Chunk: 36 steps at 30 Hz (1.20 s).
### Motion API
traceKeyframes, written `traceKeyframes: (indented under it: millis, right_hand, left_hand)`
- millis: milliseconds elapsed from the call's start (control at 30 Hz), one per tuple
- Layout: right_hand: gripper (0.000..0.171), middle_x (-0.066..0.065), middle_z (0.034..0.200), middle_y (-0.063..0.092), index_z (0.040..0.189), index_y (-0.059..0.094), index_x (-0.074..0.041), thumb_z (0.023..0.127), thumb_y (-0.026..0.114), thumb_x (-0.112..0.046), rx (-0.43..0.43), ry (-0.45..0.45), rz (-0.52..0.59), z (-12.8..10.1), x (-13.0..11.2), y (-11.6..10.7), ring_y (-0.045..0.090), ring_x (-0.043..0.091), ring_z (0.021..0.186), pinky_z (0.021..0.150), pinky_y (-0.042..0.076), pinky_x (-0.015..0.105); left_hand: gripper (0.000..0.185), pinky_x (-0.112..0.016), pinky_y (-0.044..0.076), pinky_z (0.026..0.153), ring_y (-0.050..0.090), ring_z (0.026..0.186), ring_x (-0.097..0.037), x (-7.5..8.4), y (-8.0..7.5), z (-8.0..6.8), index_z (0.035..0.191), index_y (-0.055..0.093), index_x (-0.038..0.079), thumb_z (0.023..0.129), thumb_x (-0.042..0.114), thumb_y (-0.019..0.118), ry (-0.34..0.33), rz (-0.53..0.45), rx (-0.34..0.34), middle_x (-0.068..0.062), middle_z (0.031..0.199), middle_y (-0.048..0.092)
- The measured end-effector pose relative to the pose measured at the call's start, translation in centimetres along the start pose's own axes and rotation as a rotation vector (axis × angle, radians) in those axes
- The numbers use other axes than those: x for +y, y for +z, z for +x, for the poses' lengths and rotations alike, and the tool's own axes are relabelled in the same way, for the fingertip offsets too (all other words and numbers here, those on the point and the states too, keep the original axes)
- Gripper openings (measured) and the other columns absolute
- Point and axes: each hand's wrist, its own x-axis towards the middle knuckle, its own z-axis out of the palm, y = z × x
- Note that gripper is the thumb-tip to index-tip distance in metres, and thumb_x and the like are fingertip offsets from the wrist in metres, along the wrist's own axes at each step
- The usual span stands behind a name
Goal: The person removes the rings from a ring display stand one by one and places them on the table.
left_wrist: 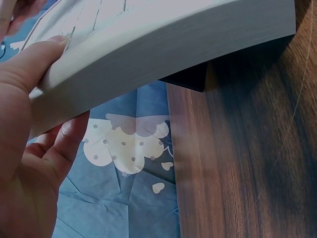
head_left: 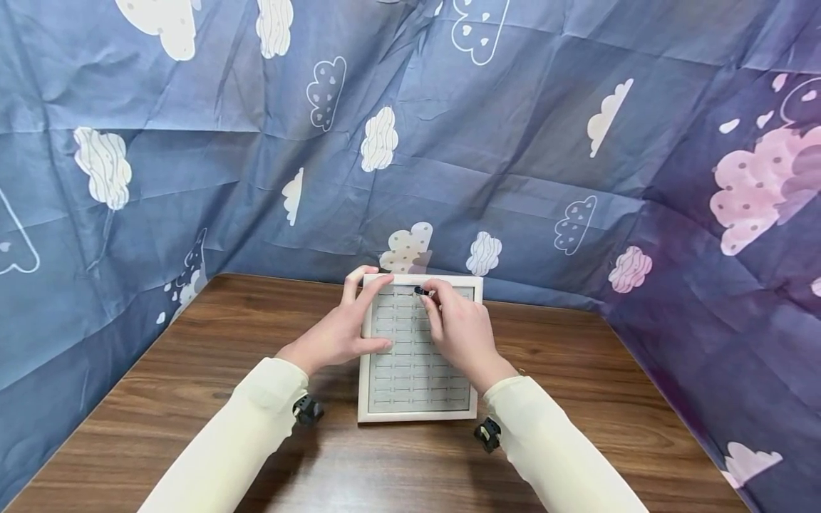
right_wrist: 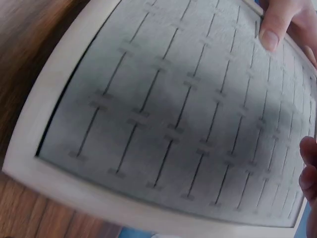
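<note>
White slotted tray [head_left: 417, 413] gripped by left hand [head_left: 340, 331], right hand [head_left: 458, 331] pinching small dark piece [head_left: 420, 291] over it

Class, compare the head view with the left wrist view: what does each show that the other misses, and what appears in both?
Only the head view shows the right hand pinching a small dark object over the tray's slotted grey insert, and both cream sleeves.

Only the left wrist view shows the tray's pale side wall and a dark support under it.

Both show the left hand gripping the tray, the wooden table and the cloud-print cloth.
</note>
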Motion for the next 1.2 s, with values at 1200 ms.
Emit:
traceKeyframes:
  millis: [1200]
  right_hand:
    - [0.017,0.003,0.080,0.070,0.119,0.066,-0.009,0.103,0.071,-0.012,-0.099,0.205,-0.127,-7.1,8.2,-6.5,0.061,0.019,0.063,0.059,0.049,0.047]
  left_hand:
    - [0.103,-0.043,0.057,0.099,0.067,0.100,-0.024,0.4,-0.1,-0.1,0.168,0.023,0.026,0.090,0.023,0.090,-0.029,-0.017,-0.018,-0.008,0.169,0.003]
